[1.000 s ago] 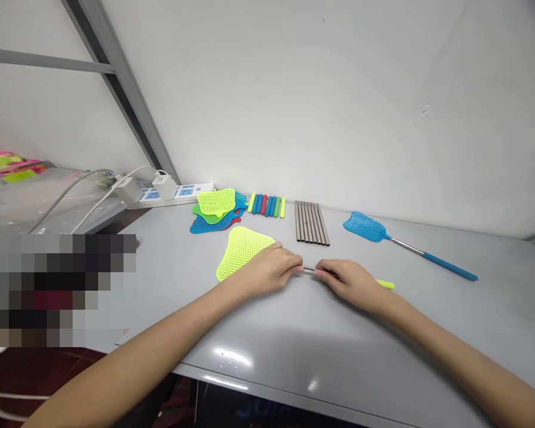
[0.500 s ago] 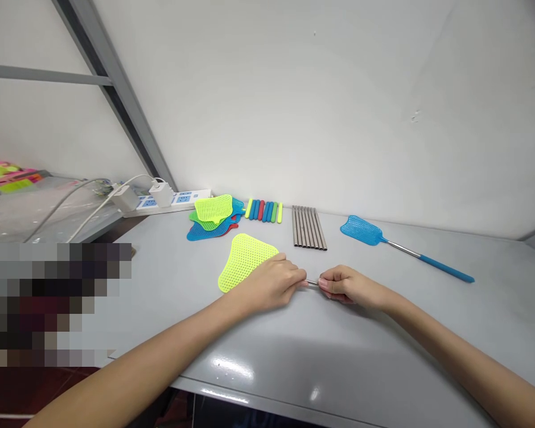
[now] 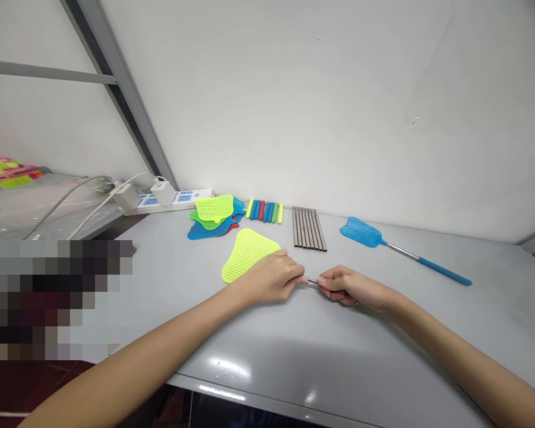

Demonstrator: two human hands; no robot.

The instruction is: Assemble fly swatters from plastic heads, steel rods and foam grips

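Note:
My left hand (image 3: pixel 274 278) is closed at the neck end of a yellow-green fly swatter head (image 3: pixel 246 254), and its mesh shows beyond my knuckles. Between my hands runs a short bare stretch of thin metal rod (image 3: pixel 311 280). My right hand (image 3: pixel 350 286) pinches that rod between thumb and fingers. The joint of head and rod is hidden inside my left hand. A whole blue fly swatter (image 3: pixel 361 232), with a metal shaft and blue grip, lies to the right.
Several metal tubes (image 3: pixel 309 229) lie side by side near the wall. Left of them is a row of coloured grips (image 3: pixel 264 211), then a pile of swatter heads (image 3: pixel 214 209). A power strip (image 3: pixel 200 195) with plugged-in chargers stands behind at the left.
The yellow-green swatter head has shifted up slightly, with my left hand a little higher. My right hand keeps its pinch on the rod.

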